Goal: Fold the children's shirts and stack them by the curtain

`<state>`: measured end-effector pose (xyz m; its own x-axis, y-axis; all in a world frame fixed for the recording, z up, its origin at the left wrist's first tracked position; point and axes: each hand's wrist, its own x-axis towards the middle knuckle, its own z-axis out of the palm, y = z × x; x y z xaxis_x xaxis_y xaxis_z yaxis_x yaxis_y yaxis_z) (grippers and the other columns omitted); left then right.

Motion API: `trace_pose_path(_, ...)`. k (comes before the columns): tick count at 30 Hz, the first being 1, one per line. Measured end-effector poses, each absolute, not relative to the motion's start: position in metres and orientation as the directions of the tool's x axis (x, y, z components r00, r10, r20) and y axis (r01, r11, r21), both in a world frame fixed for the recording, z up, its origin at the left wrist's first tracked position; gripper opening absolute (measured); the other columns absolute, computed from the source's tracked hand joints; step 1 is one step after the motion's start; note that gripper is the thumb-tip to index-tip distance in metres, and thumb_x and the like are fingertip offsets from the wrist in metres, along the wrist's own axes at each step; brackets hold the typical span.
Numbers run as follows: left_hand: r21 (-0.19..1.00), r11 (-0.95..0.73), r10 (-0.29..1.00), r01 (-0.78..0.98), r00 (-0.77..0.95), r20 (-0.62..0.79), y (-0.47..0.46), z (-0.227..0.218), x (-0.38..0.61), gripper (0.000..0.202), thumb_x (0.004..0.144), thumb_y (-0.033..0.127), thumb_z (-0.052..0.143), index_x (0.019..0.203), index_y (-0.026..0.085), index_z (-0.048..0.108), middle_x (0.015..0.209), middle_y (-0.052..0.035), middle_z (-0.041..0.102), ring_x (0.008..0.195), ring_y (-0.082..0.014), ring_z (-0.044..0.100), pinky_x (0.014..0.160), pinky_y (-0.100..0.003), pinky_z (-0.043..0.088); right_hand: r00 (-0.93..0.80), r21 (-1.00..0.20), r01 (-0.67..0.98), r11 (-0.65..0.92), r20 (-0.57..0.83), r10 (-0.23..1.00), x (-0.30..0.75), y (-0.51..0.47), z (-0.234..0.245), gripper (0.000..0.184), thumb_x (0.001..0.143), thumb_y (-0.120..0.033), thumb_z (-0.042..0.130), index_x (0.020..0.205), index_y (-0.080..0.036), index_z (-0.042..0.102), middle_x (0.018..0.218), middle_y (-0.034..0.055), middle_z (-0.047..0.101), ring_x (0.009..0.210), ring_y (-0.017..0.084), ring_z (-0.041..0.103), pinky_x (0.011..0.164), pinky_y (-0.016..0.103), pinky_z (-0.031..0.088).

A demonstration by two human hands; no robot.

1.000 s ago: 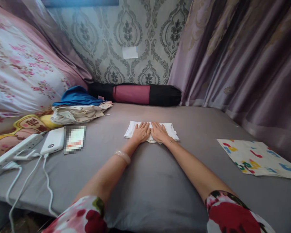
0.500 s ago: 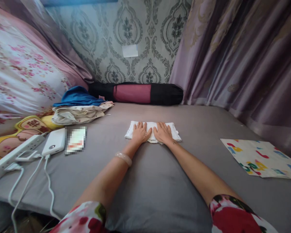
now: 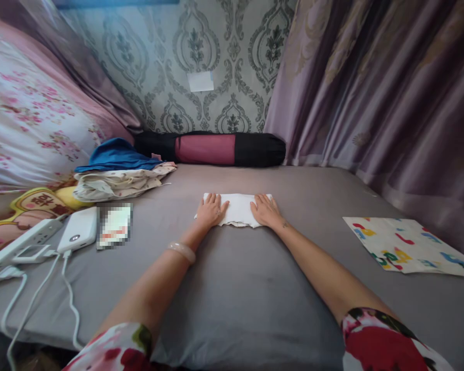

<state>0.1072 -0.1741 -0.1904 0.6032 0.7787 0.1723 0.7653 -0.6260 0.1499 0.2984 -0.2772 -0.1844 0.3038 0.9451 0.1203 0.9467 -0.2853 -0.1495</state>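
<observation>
White cloth (image 3: 237,208), head view: the cloth lies flat, apparently folded, near the middle of the gray bed (image 3: 251,288). The left hand (image 3: 211,210) rests palm-down over its left end and the right hand (image 3: 266,208) over its right end. Fingers are extended; neither hand grasps anything, and both touch the cloth from above only. Between them the upper face looks fairly smooth, while the near edge is uneven, with a lower layer peeping out. The step in hand is judged to be pressing and smoothing. It is best done with light, equal pressure, palms working from the middle outward so that the layers do not slide over one another; the near edge merits separate straightening. Well apart to the left lie a power bank (image 3: 77,229) and a pile of clothes (image 3: 118,180); to the right, a patterned sheet (image 3: 390,250).
</observation>
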Motion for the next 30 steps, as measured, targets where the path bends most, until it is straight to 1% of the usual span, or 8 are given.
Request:
trace_pose_path(5,0.163,-0.705,0.709,0.691,0.693,0.13,-0.153,-0.195,0.08,0.058,0.097,0.049,0.023,0.14,0.015,0.04,0.152,-0.0135,0.035,0.142,-0.0275,0.026,0.113,-0.045,0.027,0.303,-0.147,0.946,-0.29,0.074,0.95,0.317,-0.286,-0.187,0.059,0.098,-0.041,0.023,0.145,-0.008,0.036,0.153,0.0151,0.031,0.142,0.029,0.023,0.114,0.048,0.019)
trace_pose_path(9,0.197,-0.748,0.663,0.634,0.732,0.16,-0.144,-0.2,0.066,0.056,0.097,0.046,0.027,0.14,0.015,0.042,0.151,-0.013,0.036,0.141,-0.0244,0.029,0.114,-0.039,0.027,0.304,-0.151,0.945,-0.292,0.065,0.951,0.319,-0.286,-0.187,0.058,0.098,-0.04,0.024,0.145,-0.01,0.036,0.153,0.0143,0.03,0.142,0.028,0.022,0.114,0.047,0.02)
trace_pose_path(12,0.225,-0.751,0.66,0.621,0.725,0.197,-0.145,-0.199,0.061,0.053,0.097,0.044,0.028,0.138,0.014,0.044,0.15,-0.014,0.038,0.14,-0.0235,0.033,0.113,-0.04,0.029,0.297,-0.142,0.947,-0.288,0.047,0.954,0.316,-0.284,-0.182,0.056,0.098,-0.039,0.024,0.145,-0.011,0.037,0.153,0.0146,0.031,0.142,0.028,0.023,0.114,0.05,0.015)
trace_pose_path(14,0.242,-0.747,0.664,0.619,0.708,0.239,-0.147,-0.197,0.059,0.053,0.097,0.043,0.027,0.138,0.013,0.043,0.149,-0.0148,0.039,0.14,-0.0228,0.033,0.113,-0.04,0.028,0.265,-0.136,0.958,-0.254,0.07,0.962,0.314,-0.283,-0.178,0.057,0.098,-0.038,0.023,0.144,-0.01,0.037,0.152,0.015,0.032,0.142,0.028,0.022,0.115,0.051,0.009)
trace_pose_path(16,0.258,-0.749,0.663,0.611,0.698,0.271,-0.15,-0.196,0.057,0.053,0.098,0.043,0.025,0.138,0.012,0.042,0.148,-0.0147,0.04,0.14,-0.0218,0.033,0.114,-0.04,0.027,0.227,-0.144,0.967,-0.21,0.112,0.968,0.311,-0.281,-0.176,0.058,0.098,-0.039,0.021,0.145,-0.008,0.035,0.153,0.0149,0.031,0.143,0.027,0.021,0.116,0.05,0.007)
trace_pose_path(21,0.274,-0.75,0.659,0.601,0.708,0.251,-0.153,-0.198,0.053,0.053,0.098,0.043,0.025,0.138,0.012,0.044,0.149,-0.014,0.04,0.14,-0.0221,0.032,0.114,-0.041,0.027,0.212,-0.182,0.964,-0.194,0.091,0.973,0.309,-0.279,-0.183,0.062,0.098,-0.042,0.02,0.145,-0.004,0.033,0.153,0.0161,0.031,0.142,0.025,0.023,0.116,0.039,0.014)
trace_pose_path(25,0.256,-0.768,0.639,0.586,0.722,0.265,-0.155,-0.198,0.052,0.053,0.098,0.042,0.026,0.136,0.012,0.045,0.148,-0.0145,0.041,0.141,-0.0217,0.03,0.115,-0.04,0.026,0.224,-0.186,0.961,-0.205,0.086,0.971,0.311,-0.277,-0.191,0.062,0.098,-0.042,0.02,0.145,-0.004,0.034,0.152,0.0169,0.032,0.142,0.026,0.025,0.116,0.039,0.015)
trace_pose_path(30,0.257,-0.776,0.63,0.576,0.718,0.295,-0.156,-0.198,0.051,0.053,0.097,0.044,0.03,0.135,0.011,0.046,0.147,-0.0146,0.042,0.14,-0.0225,0.032,0.115,-0.04,0.027,0.221,-0.167,0.964,-0.205,0.081,0.972,0.312,-0.276,-0.192,0.061,0.098,-0.042,0.02,0.145,-0.004,0.034,0.152,0.0166,0.032,0.142,0.026,0.025,0.117,0.039,0.013)
